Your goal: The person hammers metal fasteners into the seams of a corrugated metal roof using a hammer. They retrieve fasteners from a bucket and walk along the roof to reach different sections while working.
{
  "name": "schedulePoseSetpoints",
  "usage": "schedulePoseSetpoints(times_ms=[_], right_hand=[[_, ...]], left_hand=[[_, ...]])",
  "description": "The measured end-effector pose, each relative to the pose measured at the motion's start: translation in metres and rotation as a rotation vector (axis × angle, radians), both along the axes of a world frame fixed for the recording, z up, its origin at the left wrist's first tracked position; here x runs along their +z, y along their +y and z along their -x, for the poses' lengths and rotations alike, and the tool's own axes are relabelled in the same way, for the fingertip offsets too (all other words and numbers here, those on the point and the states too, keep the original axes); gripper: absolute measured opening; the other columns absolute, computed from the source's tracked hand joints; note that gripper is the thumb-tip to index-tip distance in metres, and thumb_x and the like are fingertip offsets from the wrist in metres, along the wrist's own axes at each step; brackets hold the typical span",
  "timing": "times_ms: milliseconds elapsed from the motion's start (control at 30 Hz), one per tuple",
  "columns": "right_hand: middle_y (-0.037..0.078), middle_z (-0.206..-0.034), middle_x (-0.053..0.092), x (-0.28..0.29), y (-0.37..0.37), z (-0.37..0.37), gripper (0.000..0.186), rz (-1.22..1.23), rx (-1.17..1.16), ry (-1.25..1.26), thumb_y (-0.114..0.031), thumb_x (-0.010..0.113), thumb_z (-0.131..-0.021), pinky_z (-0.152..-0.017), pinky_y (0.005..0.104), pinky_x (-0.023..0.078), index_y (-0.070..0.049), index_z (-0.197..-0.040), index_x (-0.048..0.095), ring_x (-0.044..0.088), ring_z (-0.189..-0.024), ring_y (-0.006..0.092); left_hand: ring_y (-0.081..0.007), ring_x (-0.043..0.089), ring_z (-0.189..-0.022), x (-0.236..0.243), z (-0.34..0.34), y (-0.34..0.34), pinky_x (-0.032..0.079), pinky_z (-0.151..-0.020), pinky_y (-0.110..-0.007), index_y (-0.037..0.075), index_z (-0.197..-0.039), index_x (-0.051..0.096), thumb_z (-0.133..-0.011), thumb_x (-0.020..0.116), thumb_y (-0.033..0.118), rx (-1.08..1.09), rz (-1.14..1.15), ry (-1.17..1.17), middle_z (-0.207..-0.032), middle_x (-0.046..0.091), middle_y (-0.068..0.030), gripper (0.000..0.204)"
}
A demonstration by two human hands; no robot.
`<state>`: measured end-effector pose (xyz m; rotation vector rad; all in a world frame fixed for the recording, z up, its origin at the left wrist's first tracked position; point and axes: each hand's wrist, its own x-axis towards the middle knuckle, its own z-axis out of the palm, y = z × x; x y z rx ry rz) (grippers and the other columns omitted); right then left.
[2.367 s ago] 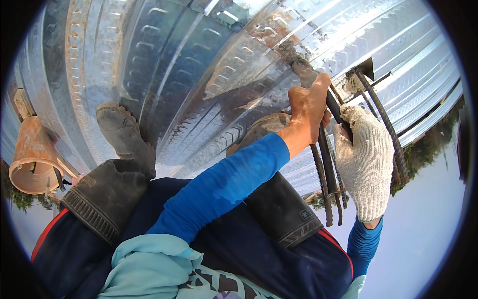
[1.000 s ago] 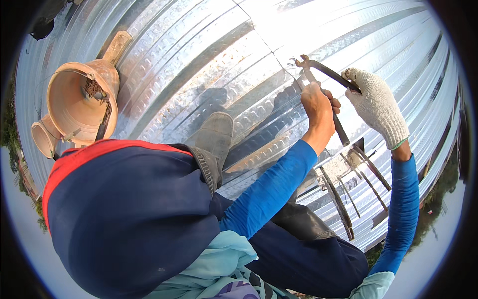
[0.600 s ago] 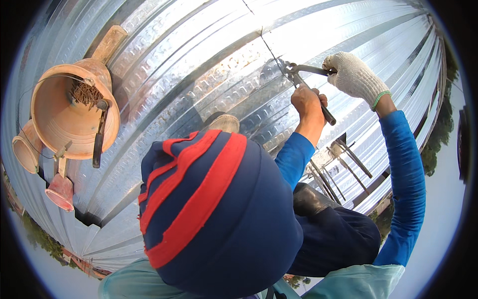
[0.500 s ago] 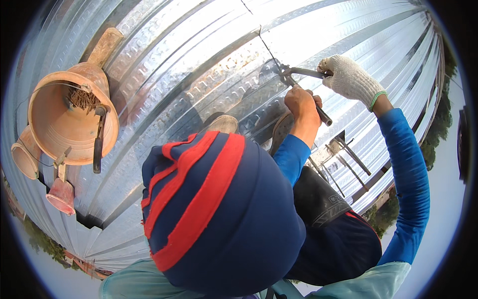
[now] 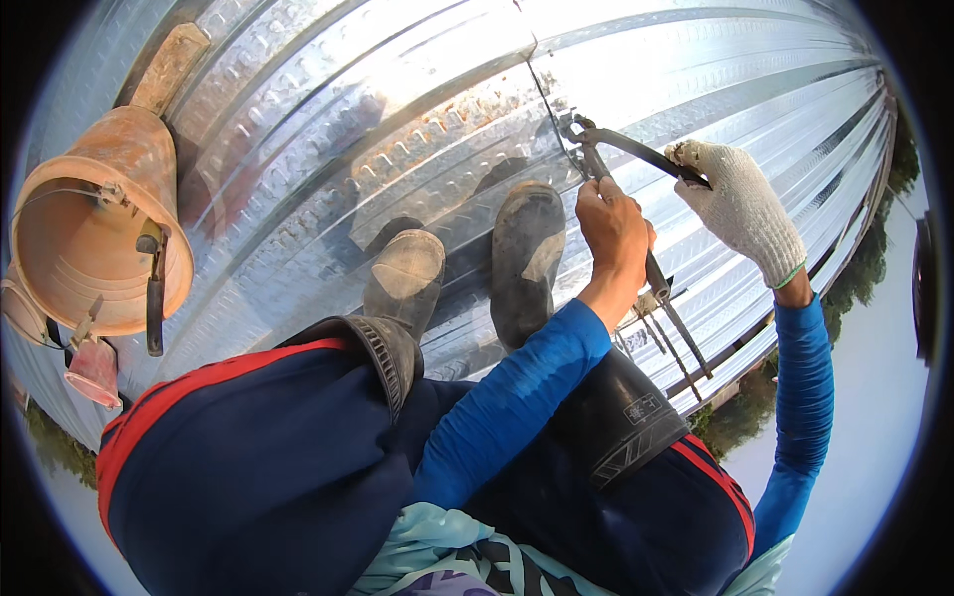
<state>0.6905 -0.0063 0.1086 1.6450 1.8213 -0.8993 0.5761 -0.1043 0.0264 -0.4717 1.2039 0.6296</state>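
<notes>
A pair of long-handled pincers (image 5: 626, 144) stands over the shiny ribbed metal sheets (image 5: 437, 129), its jaws at a dark gap or line between them. My bare left hand (image 5: 614, 233) is closed round the lower, tube-like handle, whose hollow end sticks out below the fist. In a white knitted glove, my right hand (image 5: 740, 204) grips the other, upper handle. The two handles are spread apart. What the jaws bite on, if anything, is too small to make out.
Both my boots (image 5: 529, 248) rest on the sheets. At left is an orange-brown bucket (image 5: 99, 238) with a black-handled tool (image 5: 155, 298) over its rim and a reddish cup-like piece (image 5: 94, 372) beside it. Thin dark rods (image 5: 676, 338) lie right of my boot. The sheets' edge runs along the right.
A dark blue, red-striped knee has swung left, uncovering both boots and my left forearm. Both hands and the pincers sit slightly lower and further right; the handles spread wider. The bucket appears further left.
</notes>
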Motion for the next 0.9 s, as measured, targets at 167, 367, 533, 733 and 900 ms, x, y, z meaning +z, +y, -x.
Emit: schedulePoseSetpoints(times_ms=[167, 367, 533, 733, 900], right_hand=[[0.022, -0.095, 0.074, 0.002, 0.004, 0.014, 0.028, 0.094, 0.028, -0.125, -0.007, 0.070, -0.090, -0.078, 0.0407, 0.058, 0.003, -0.116, 0.072, 0.073, -0.082, 0.0328], [0.025, -0.094, 0.071, 0.003, -0.004, 0.006, 0.026, 0.049, -0.062, -0.054, -0.005, 0.068, -0.089, -0.076, 0.0431, 0.057, 0.004, -0.114, 0.071, 0.072, -0.082, 0.0357], [0.027, -0.093, 0.070, 0.003, -0.017, 0.034, 0.026, 0.015, -0.091, -0.078, -0.004, 0.064, -0.089, -0.078, 0.0442, 0.057, 0.004, -0.112, 0.071, 0.073, -0.088, 0.0400], [0.025, -0.082, 0.067, -0.004, -0.027, 0.035, 0.019, -0.083, -0.108, -0.071, -0.011, 0.062, -0.090, -0.073, 0.0470, 0.056, 0.002, -0.101, 0.070, 0.071, -0.081, 0.0426], [0.024, -0.081, 0.068, -0.004, -0.023, 0.037, 0.020, -0.072, -0.187, -0.074, -0.017, 0.063, -0.093, -0.072, 0.0474, 0.056, 0.001, -0.100, 0.070, 0.071, -0.079, 0.0410]], left_hand=[[-0.0170, 0.052, -0.049, 0.002, -0.001, 0.008, 0.042, -0.044, -0.034, 0.003, -0.100, 0.047, -0.112, 0.034, 0.024, -0.034, 0.047, 0.030, -0.077, 0.051, -0.0074, 0.027], [-0.0179, 0.051, -0.048, 0.009, -0.005, 0.017, 0.042, -0.044, -0.035, 0.002, -0.100, 0.046, -0.111, 0.032, 0.021, -0.022, 0.070, 0.035, -0.076, 0.051, -0.0080, 0.026], [-0.0236, 0.055, -0.066, -0.021, -0.031, 0.004, 0.050, -0.065, -0.039, -0.003, -0.103, 0.049, -0.111, 0.035, 0.019, -0.049, 0.064, 0.120, -0.082, 0.055, -0.0141, 0.027], [-0.0187, 0.051, -0.074, -0.024, -0.042, 0.007, 0.048, -0.072, -0.037, 0.002, -0.102, 0.050, -0.111, 0.039, 0.025, 0.195, 0.188, -0.008, -0.087, 0.054, -0.0108, 0.027], [-0.0167, 0.052, -0.070, -0.017, -0.028, 0.029, 0.050, -0.068, -0.037, 0.006, -0.100, 0.051, -0.109, 0.051, 0.030, 0.319, 0.293, -0.168, -0.085, 0.054, -0.0054, 0.026]])
